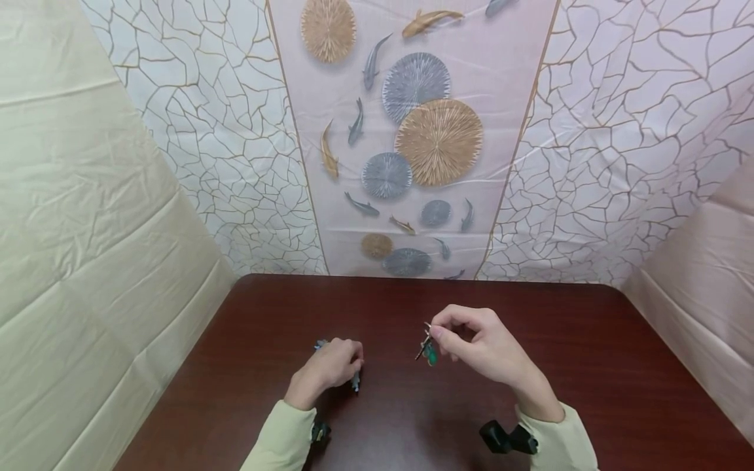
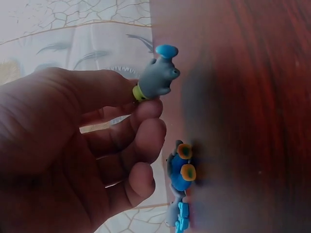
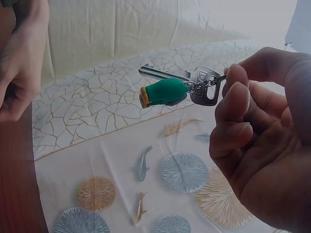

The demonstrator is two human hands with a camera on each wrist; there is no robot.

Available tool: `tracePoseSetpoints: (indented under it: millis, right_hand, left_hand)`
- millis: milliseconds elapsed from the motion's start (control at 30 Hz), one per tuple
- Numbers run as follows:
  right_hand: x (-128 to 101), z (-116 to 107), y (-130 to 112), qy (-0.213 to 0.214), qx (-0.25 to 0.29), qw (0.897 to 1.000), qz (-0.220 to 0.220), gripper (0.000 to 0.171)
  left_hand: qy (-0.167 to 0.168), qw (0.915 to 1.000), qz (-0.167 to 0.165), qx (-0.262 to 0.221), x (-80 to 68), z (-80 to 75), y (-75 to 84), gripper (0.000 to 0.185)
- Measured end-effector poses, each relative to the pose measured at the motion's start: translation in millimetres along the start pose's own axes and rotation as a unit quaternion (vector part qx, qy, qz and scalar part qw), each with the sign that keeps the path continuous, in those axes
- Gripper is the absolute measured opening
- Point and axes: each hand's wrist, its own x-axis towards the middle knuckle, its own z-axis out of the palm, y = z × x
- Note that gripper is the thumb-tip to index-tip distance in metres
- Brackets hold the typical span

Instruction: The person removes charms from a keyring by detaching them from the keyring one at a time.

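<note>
My left hand (image 1: pixel 330 369) rests on the table (image 1: pixel 589 366) near its front edge, fingers curled round a grey-blue toy (image 2: pixel 158 77). To its right, my right hand (image 1: pixel 483 350) pinches keys (image 3: pixel 199 85) with a green charm (image 3: pixel 163 93) above the table.

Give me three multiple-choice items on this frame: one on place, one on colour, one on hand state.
1. Where are the keys?
A. flat on the table
B. held up above the table
C. under the left hand

2. What colour is the charm hanging with the keys?
A. green
B. red
C. white

3. What is the left hand doing?
A. lying flat and open
B. pinching a grey-blue figure
C. gripping the keys

Answers:
1 B, the right hand pinches the key ring in the air.
2 A, the right wrist view shows it green with an orange end.
3 B, the left wrist view shows the fingers around the figure.
</note>
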Motion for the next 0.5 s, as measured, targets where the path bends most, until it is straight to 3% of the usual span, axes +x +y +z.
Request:
tracePoseSetpoints:
  millis: [300, 500]
  right_hand:
    - [1.3, 2.0, 0.6, -0.004, 0.003, 1.000, 0.002, 0.013]
    - [0.7, 2.2, 0.4, -0.006, 0.004, 1.000, 0.003, 0.012]
  left_hand:
    - [-0.023, 0.9993, -0.027, 0.010, -3.0, 0.2, 1.9, 0.012]
    - [-0.011, 0.9996, -0.026, 0.007, -1.4, 1.7, 1.5, 0.012]
